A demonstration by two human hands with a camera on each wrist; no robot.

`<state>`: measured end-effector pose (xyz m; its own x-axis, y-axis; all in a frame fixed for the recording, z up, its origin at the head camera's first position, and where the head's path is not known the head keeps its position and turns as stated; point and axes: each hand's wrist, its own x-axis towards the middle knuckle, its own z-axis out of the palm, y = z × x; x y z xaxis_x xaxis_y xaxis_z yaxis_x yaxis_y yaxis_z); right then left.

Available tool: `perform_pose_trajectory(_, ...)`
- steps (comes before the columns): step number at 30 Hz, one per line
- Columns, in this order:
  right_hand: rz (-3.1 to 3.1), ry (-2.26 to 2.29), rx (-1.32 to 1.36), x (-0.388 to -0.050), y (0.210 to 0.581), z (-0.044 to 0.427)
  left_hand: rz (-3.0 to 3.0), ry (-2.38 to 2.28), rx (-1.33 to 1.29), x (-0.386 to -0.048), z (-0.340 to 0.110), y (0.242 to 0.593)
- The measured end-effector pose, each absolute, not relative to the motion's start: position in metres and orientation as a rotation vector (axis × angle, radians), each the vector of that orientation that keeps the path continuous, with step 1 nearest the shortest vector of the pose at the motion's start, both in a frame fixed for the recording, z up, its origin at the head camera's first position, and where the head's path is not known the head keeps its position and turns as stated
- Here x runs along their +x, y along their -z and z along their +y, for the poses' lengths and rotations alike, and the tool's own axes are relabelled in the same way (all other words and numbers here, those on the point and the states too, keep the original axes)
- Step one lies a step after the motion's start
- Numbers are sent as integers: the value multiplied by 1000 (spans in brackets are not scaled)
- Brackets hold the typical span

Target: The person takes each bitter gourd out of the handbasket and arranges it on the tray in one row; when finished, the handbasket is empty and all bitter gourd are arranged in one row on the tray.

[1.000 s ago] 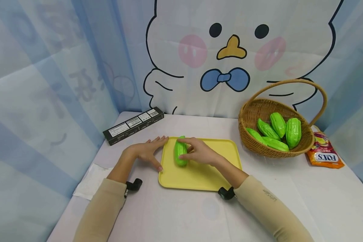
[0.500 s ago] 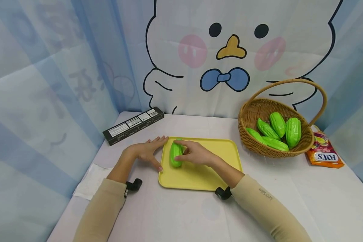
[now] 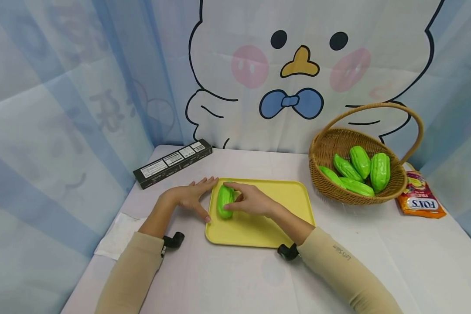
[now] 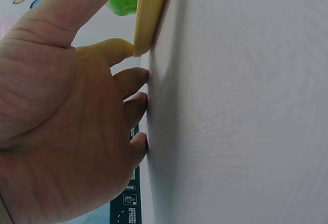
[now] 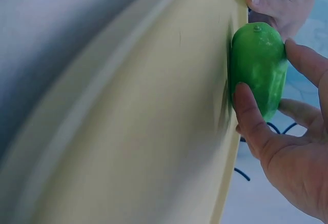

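Observation:
On the yellow tray (image 3: 259, 231) lies a bright green ridged gourd (image 3: 225, 203), upright lengthwise near the tray's left side. My right hand (image 3: 253, 200) pinches it from the right, thumb and fingers bent around its sides. The right wrist view shows the gourd (image 5: 258, 67) against the tray surface, with fingertips on both sides. At the tray's left edge my left hand (image 3: 190, 198) is spread, thumb and forefinger touching the rim. In the left wrist view that hand (image 4: 77, 116) has its palm bare, and the other fingertips meet the tablecloth.
A wicker basket (image 3: 318, 179) with several green gourds stands back right, an orange-red snack bag (image 3: 421, 198) beside it. A long black box (image 3: 174, 162) lies back left. White tissue (image 3: 119, 235) lies left of my left forearm. A printed curtain (image 3: 220, 56) hangs behind.
My right hand has shifted the green gourd left across the tray, toward my left hand. The left hand has stayed in place at the tray's edge.

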<state>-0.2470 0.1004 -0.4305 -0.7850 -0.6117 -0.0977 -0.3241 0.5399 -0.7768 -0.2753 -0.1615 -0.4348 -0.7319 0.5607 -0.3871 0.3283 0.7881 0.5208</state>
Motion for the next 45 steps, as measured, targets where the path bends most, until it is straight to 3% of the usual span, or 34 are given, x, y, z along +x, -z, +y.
perform_pose_trajectory(21,2540,1011,-864,-238,413,111,2433,-571,686,-279,-156,435)
perform_pose_trajectory(45,3016,1337,-916,-215,362,206,2446,-576,701,-276,-163,436)
